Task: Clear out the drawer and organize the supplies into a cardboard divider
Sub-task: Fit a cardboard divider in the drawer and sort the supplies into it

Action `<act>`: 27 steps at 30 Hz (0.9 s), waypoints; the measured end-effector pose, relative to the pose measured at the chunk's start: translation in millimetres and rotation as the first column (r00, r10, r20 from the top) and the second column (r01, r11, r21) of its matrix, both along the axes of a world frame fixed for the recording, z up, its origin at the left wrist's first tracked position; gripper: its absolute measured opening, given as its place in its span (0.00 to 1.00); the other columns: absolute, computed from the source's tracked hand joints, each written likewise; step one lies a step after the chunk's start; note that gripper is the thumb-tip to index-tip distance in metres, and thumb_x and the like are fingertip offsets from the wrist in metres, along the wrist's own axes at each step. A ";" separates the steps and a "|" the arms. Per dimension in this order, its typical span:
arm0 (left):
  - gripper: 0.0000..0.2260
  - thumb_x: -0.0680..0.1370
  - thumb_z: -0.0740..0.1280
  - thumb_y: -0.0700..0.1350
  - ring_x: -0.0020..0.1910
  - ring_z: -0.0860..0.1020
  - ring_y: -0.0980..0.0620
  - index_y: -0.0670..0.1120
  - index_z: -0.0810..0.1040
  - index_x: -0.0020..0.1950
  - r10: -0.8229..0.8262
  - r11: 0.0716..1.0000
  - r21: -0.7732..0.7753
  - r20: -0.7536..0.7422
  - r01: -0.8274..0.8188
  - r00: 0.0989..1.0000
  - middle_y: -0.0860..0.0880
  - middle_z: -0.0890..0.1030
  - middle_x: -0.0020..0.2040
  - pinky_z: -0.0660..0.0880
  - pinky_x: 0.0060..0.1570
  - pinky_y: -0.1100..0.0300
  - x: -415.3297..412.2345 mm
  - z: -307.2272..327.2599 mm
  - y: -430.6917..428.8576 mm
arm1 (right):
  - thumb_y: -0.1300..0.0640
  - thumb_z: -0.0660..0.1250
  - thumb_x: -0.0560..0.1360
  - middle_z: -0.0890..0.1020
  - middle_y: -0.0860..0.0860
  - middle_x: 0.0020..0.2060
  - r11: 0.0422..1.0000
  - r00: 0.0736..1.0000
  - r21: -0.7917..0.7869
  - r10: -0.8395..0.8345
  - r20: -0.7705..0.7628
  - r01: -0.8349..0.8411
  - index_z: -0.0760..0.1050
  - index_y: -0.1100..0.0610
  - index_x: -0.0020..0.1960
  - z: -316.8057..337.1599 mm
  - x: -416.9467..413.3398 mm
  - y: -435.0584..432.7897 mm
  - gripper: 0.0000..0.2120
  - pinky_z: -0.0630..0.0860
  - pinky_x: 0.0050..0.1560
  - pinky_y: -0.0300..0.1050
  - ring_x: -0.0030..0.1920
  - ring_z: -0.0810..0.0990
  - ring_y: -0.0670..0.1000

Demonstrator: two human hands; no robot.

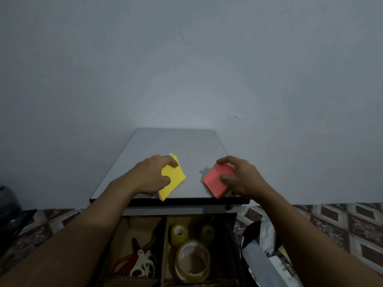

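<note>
Our left hand (pixel 154 175) curls over a yellow paper stack (pixel 175 180) at the front edge of the bench (pixel 176 143), thumb and fingers pinching it. Our right hand (pixel 238 177) grips a red paper stack (pixel 216 180) at that same edge, apart from the yellow one. Below the bench, the cardboard divider (pixel 163 241) holds scissors (pixel 143 259) left and tape rolls (pixel 179 237) right.
</note>
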State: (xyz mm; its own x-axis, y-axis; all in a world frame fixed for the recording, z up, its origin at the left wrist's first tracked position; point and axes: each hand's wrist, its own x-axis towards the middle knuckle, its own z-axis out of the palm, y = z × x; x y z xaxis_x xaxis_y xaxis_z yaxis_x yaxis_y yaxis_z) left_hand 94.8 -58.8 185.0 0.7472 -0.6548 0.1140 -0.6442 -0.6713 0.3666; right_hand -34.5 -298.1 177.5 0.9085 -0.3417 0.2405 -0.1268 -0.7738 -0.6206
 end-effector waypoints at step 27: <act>0.19 0.76 0.64 0.34 0.33 0.83 0.43 0.55 0.75 0.60 -0.116 0.885 -0.455 -0.424 -0.100 0.898 0.47 0.72 0.57 0.82 0.34 0.50 -32.8 -7.1 29.0 | 0.68 0.68 0.72 0.79 0.47 0.58 0.824 0.989 0.554 0.048 0.140 -0.118 0.83 0.52 0.52 -8.4 -27.4 16.6 0.15 0.81 0.35 0.48 0.40 0.80 0.53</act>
State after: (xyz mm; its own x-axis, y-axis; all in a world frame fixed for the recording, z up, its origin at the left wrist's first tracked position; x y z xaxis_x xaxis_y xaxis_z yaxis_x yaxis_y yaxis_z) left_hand 62.0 -29.8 177.9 0.7855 -0.6148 0.0707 -0.3545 -0.3534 0.8657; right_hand -61.9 -281.5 169.1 0.9175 -0.3741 0.1349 0.0211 -0.2930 -0.9559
